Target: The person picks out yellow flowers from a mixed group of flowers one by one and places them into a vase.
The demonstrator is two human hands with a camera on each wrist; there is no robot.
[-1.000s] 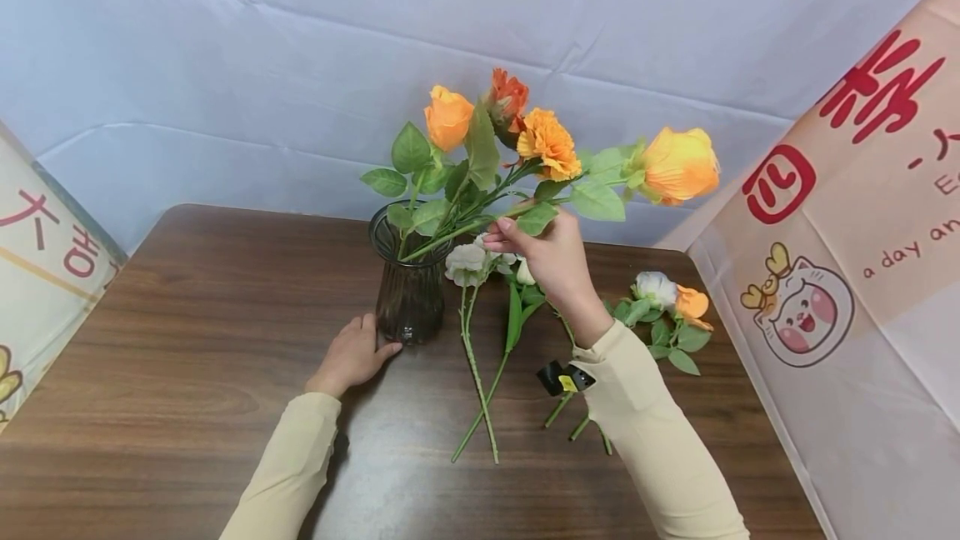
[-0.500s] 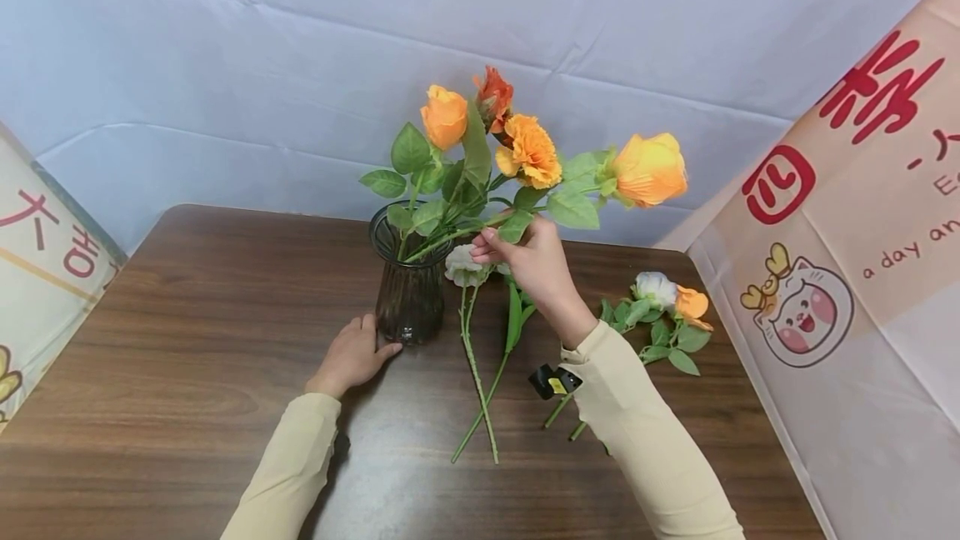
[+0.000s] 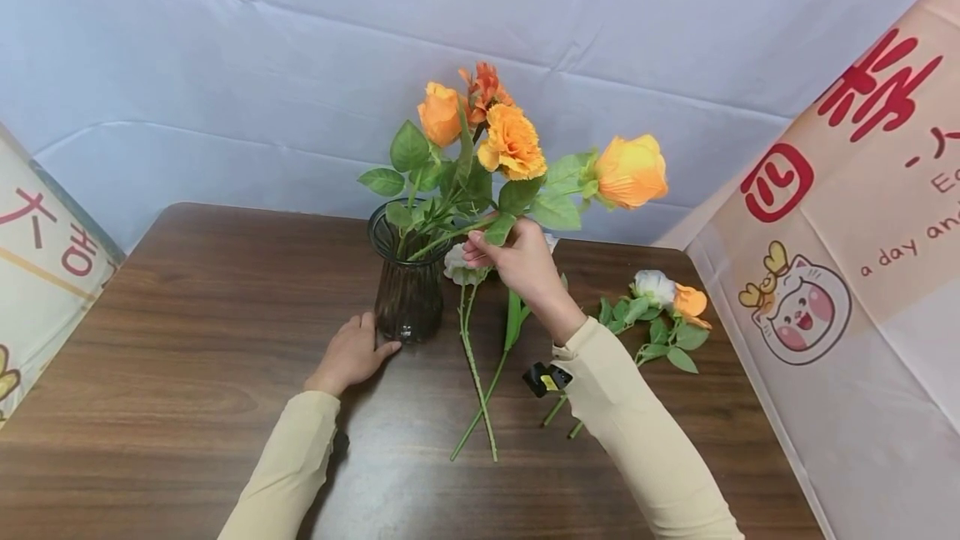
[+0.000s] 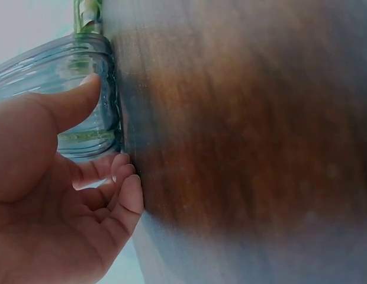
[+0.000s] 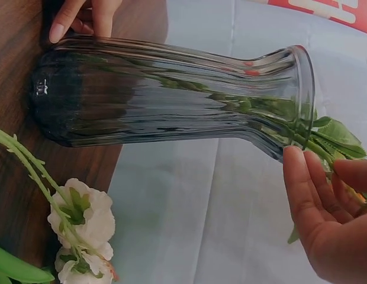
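Rose stem (image 3: pixel 456 235) in right hand (image 3: pixel 525 267), vase (image 3: pixel 408 298) alongside.

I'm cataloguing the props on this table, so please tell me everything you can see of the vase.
The vase is dark and see-through, apparently glass, with vertical ribs and a narrowed neck flaring to a round rim. It stands upright on the wooden table, with green stems inside it. The left hand curves about its base. The right hand is close to the rim; whether it touches is hard to tell.
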